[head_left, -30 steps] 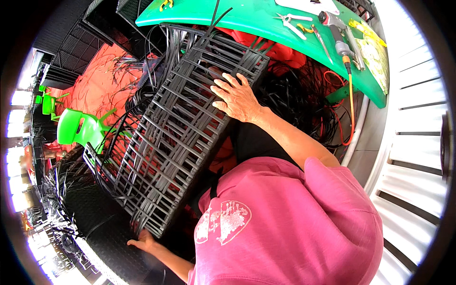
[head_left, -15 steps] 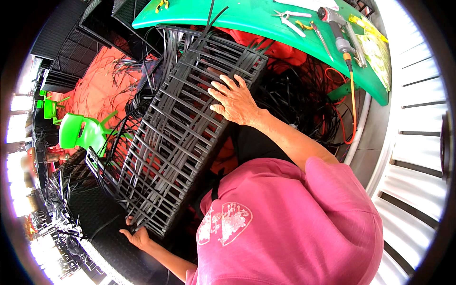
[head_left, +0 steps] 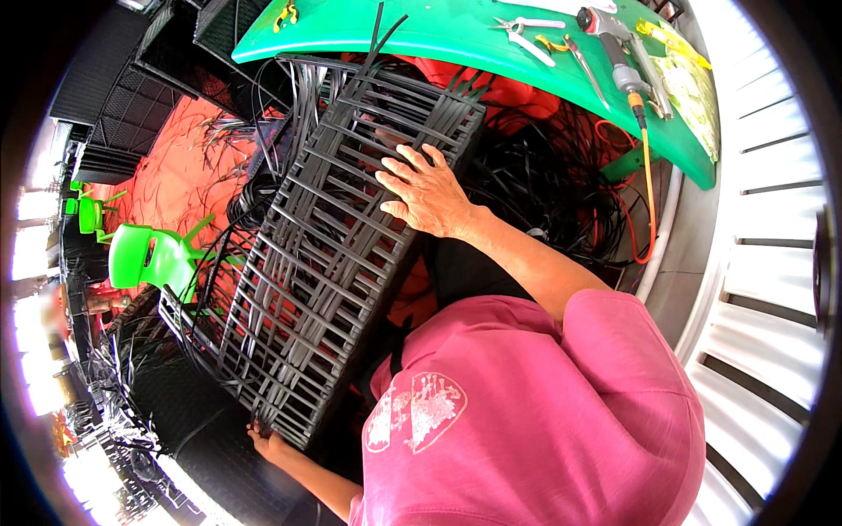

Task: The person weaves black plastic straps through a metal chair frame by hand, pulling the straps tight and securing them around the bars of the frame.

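Observation:
A long black rack-like frame (head_left: pixel 303 241) of parallel bars, with flat grey-black strips woven lengthwise through them, slants across the middle in front of me. My right hand (head_left: pixel 427 195) rests flat on its right edge, fingers spread over the bars. At the near lower corner my left hand (head_left: pixel 268 444) grips the frame's end; part of its fingers is hidden behind the edge. Loose strip ends (head_left: pixel 383 39) stick up from the far end, and more long strips (head_left: pixel 307 101) hang off its far left side.
A green table (head_left: pixel 351 33) at the back holds white-handled cutters (head_left: pixel 531 39), an air tool (head_left: pixel 614 53) with an orange hose (head_left: pixel 647 184), and a yellow-and-white bag (head_left: pixel 688 92). Green chair (head_left: pixel 153 254) left; tangled black strips (head_left: pixel 544 184) right; black woven piece (head_left: pixel 202 430) near left.
My left hand has shifted slightly right and down, and its thumb, formerly stretched out, is now drawn in at the corner. The right hand stays spread on the frame, which has barely moved.

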Demonstrator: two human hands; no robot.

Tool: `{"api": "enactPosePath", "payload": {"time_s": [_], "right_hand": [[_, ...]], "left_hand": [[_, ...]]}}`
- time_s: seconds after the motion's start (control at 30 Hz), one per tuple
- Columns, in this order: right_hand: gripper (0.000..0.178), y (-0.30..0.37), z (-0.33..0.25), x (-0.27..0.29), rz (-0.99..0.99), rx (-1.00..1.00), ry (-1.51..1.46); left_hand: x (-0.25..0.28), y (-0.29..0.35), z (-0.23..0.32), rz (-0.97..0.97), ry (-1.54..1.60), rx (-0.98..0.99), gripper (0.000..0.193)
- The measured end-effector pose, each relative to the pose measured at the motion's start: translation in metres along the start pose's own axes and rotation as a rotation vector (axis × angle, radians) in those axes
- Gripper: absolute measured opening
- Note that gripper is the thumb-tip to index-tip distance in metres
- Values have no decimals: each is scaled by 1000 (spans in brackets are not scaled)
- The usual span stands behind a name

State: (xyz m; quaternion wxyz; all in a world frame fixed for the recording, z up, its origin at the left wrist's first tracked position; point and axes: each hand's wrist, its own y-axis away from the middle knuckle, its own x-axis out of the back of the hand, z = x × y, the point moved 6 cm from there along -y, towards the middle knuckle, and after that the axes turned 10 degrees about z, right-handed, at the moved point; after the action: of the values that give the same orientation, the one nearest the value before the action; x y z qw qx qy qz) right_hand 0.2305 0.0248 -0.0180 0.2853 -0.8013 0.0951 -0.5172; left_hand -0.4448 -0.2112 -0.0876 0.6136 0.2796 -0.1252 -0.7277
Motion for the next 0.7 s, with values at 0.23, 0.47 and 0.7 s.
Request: {"api": "enactPosePath", "payload": {"time_s": [0.23, 0.47, 0.7], "right_hand": [[51, 2, 0, 2, 31, 15, -20], [51, 1, 4, 1, 29, -8, -27], [43, -10, -9, 10, 134, 115, 37]], "left_hand": [[-6, -10, 16, -10, 164, 129, 29], [-14, 6, 6, 59, -227, -63, 15], [0, 58, -17, -194, -329, -59, 71]]}}
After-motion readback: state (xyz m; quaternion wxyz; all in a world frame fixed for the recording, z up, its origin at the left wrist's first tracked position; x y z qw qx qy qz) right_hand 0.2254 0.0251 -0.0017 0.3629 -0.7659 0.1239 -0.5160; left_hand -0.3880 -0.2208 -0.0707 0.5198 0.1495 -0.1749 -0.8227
